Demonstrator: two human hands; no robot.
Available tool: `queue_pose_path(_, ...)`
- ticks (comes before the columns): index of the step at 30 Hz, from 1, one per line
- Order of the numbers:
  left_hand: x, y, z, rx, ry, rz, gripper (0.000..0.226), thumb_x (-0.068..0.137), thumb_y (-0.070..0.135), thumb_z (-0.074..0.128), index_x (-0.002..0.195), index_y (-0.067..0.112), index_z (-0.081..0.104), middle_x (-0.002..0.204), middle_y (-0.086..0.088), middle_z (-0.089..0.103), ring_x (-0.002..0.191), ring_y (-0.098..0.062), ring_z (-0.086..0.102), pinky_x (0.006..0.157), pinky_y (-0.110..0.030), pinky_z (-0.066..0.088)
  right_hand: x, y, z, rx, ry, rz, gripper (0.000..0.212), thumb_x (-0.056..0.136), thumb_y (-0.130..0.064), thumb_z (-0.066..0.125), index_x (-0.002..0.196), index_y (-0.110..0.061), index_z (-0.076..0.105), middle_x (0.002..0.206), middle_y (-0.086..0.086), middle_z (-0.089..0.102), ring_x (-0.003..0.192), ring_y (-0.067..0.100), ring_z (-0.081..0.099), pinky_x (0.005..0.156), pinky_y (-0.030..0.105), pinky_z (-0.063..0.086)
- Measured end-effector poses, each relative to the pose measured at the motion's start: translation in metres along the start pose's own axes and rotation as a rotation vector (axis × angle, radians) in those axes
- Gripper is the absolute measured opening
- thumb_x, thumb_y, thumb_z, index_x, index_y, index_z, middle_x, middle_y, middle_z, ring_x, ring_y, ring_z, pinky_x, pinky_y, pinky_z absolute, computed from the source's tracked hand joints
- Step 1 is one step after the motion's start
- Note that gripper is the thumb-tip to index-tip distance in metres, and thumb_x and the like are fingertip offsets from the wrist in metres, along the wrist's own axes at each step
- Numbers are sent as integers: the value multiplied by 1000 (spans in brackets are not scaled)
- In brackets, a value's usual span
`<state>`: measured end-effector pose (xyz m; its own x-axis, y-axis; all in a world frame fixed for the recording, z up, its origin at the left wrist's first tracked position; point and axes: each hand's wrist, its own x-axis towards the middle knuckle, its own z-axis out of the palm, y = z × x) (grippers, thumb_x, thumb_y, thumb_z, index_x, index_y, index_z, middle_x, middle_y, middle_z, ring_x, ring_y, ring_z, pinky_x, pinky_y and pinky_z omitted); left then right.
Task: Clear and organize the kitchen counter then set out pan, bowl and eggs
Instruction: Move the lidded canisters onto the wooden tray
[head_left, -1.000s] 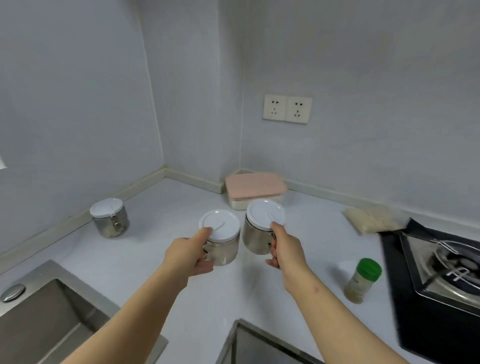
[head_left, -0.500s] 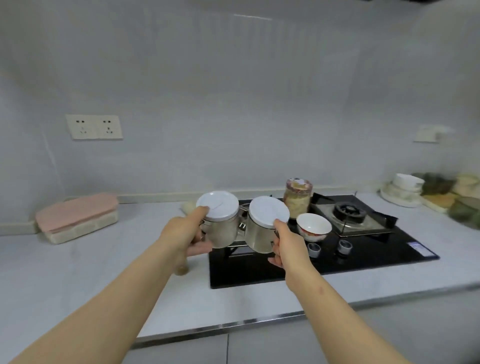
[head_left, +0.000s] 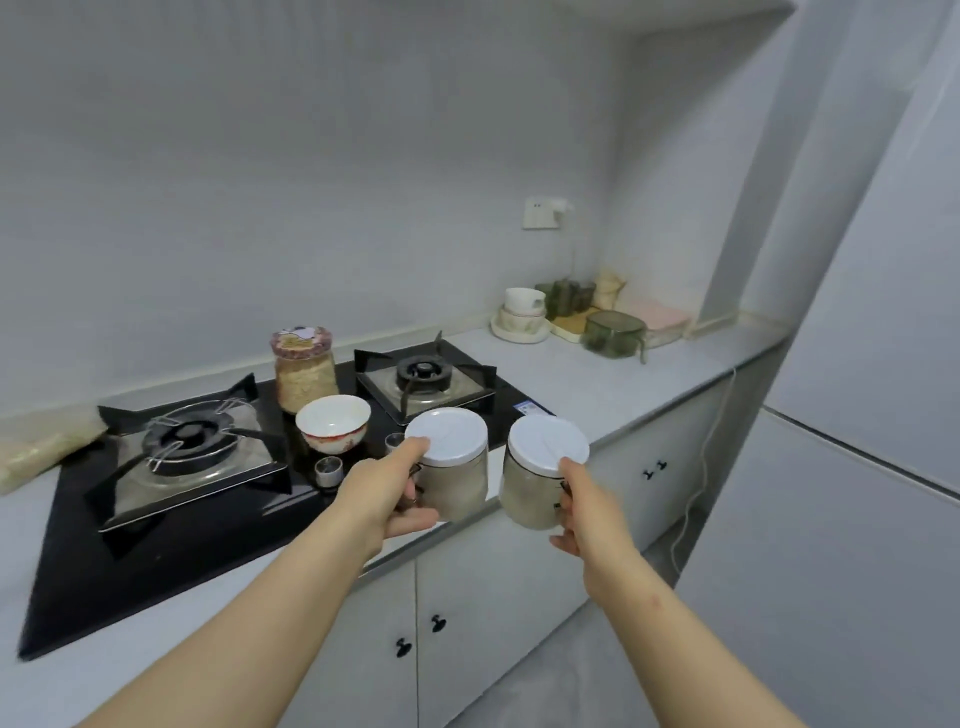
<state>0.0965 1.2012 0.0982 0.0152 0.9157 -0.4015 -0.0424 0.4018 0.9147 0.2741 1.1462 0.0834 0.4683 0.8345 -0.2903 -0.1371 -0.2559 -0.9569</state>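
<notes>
Our left hand (head_left: 387, 491) grips the left canister (head_left: 460, 486): fingers curled round its side, index finger up on the white lid. Our right hand (head_left: 587, 512) grips the right canister (head_left: 532, 493) the same way, with its index tip on the lid edge. Both canisters are in the air, upright, just beside each other and apart, by the front edge of the bench (head_left: 597, 384) at the right end of the hob (head_left: 208, 530). The bowl (head_left: 332, 423), white with a red pattern outside, sits on the black hob glass between the two burners. Just behind it is a jar (head_left: 304, 371) of pale grain with a patterned lid. In the far right bench corner we see stacked white dishes (head_left: 522, 317), a green lidded container (head_left: 613, 332) and a pink-lidded box (head_left: 662, 317). There are cupboard doors (head_left: 467, 623) below and a fridge (head_left: 857, 519) to the right.
</notes>
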Motion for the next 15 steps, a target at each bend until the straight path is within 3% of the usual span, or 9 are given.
queue_pose_path(3, 25, 1, 51, 40, -68, -11, 37, 84, 35, 63, 69, 5, 49, 61, -6, 41, 44, -18, 57, 69, -38, 60, 27, -1, -34, 26, 68, -2, 32, 93, -33, 47, 66, -17, 44, 64, -2, 34, 59, 13, 35, 67, 29, 43)
queue_pose_path(9, 93, 19, 132, 75, -170, 37, 36, 83, 38, 63, 76, 5, 52, 65, -5, 44, 36, -18, 59, 86, -43, 56, 100, -23, -69, 39, 144, -15, 33, 94, -33, 46, 65, -17, 41, 63, -2, 33, 59, 13, 35, 62, 26, 40)
queue_pose_path(15, 205, 70, 213, 35, -234, 47, 40, 83, 42, 63, 79, 4, 51, 72, -7, 46, 58, -27, 65, 82, -44, 57, 227, -73, -71, 30, 208, -41, 33, 93, -34, 47, 65, -17, 40, 60, -2, 31, 57, 14, 32, 62, 27, 40)
